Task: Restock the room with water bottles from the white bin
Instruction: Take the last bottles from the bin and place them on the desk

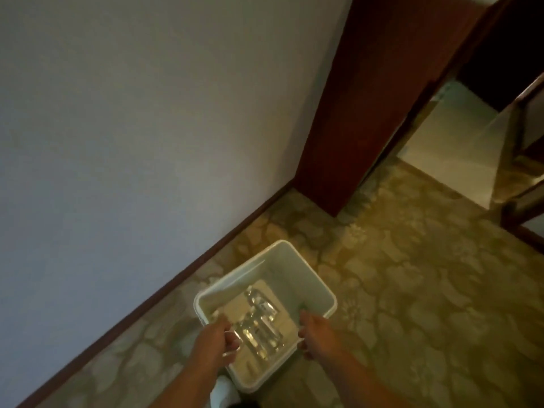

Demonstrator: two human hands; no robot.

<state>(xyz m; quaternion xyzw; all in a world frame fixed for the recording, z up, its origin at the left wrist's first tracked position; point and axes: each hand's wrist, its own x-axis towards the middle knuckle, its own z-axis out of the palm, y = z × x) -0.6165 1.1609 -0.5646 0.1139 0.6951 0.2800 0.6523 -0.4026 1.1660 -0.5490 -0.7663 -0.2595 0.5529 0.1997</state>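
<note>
White rectangular plastic bin is being carried above the patterned carpet, clear water bottles lying inside. Left hand and right hand are each curling a grip round its near rim. Restocking appears barely begun; no bottle placed.

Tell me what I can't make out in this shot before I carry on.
- Head view: the count of clear plastic water bottles in the white rectangular plastic bin; blur and glare merge them.
- The left hand and right hand cover the rim they grip.
- The room past the dark wooden door frame; the frame and picture edge cut it off.
- A white shoe, under the left forearm.
</note>
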